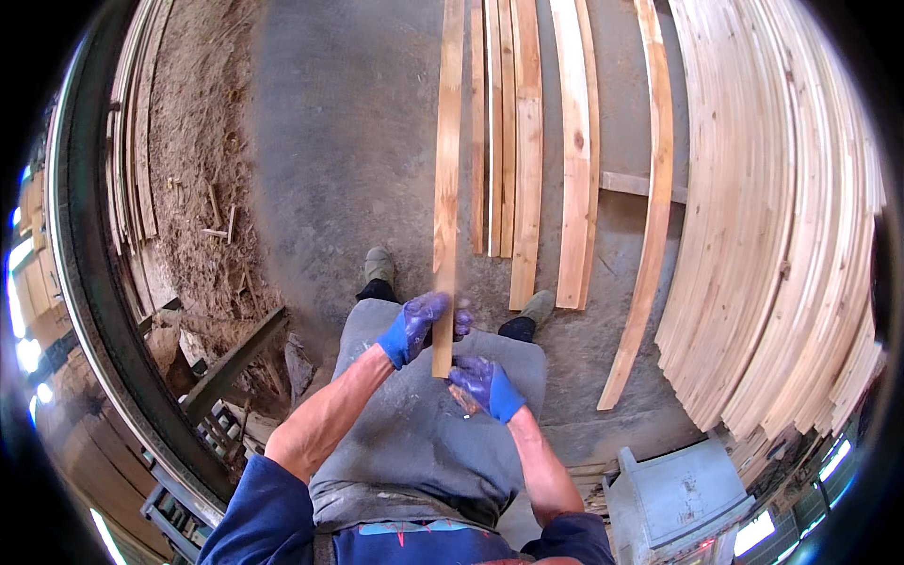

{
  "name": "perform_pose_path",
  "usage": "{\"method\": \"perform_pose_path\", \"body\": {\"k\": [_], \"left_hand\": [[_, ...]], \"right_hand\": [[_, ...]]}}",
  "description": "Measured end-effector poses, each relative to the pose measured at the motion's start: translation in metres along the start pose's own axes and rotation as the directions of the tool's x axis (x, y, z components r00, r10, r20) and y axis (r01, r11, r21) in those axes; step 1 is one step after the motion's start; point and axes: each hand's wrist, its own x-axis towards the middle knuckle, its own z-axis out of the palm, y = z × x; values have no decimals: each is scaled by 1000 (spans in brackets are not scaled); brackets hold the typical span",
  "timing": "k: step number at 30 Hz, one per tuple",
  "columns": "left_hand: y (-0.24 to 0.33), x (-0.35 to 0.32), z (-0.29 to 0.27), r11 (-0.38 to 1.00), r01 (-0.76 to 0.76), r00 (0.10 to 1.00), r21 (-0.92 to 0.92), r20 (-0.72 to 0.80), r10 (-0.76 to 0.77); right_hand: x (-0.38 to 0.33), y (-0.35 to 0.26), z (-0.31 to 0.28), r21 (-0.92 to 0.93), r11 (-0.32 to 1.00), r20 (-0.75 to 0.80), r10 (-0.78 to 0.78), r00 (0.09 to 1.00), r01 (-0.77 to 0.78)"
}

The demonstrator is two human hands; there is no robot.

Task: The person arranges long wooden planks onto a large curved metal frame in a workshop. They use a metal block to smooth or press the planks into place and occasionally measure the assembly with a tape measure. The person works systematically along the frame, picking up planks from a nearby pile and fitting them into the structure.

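The left hand (421, 325) wears a purple-blue glove and is closed around the long board (447, 169) close to its lower end, with fingertips showing on the board's right side. The right hand (483, 381), gloved alike, is just beside that lower end with its fingers bent; what lies under them is partly hidden and blurred, so I can't tell whether it grips anything. The long board is in front of the person, its near end over the lap and the rest running straight away to the top edge of the view.

Beneath the hands are the person's grey trousers (405, 443), dusted with pale specks. A left shoe (380, 268) and a right shoe (540, 307) stand apart on the grey floor (339, 141).

To the right of the long board are several narrow strips (493, 141), then a knotty board (527, 160), then a pale pair of boards (573, 169). Farther right, a single board (656, 169) crosses a short crosspiece (631, 184). Beyond it rises a large stack of boards (744, 217), with a grey-blue box (683, 494) nearer the person. On the far left, brown sawdust (202, 113) lies beside a dark metal beam (87, 207).
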Motion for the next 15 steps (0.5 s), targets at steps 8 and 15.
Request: {"method": "perform_pose_path", "body": {"k": [8, 15], "left_hand": [[13, -85, 30, 994, -89, 996, -60, 23, 90], [16, -172, 53, 978, -129, 983, -167, 108, 148]], "right_hand": [[-201, -41, 92, -687, 727, 147, 141, 979, -2], [-246, -63, 72, -349, 937, 191, 48, 980, 22]]}}
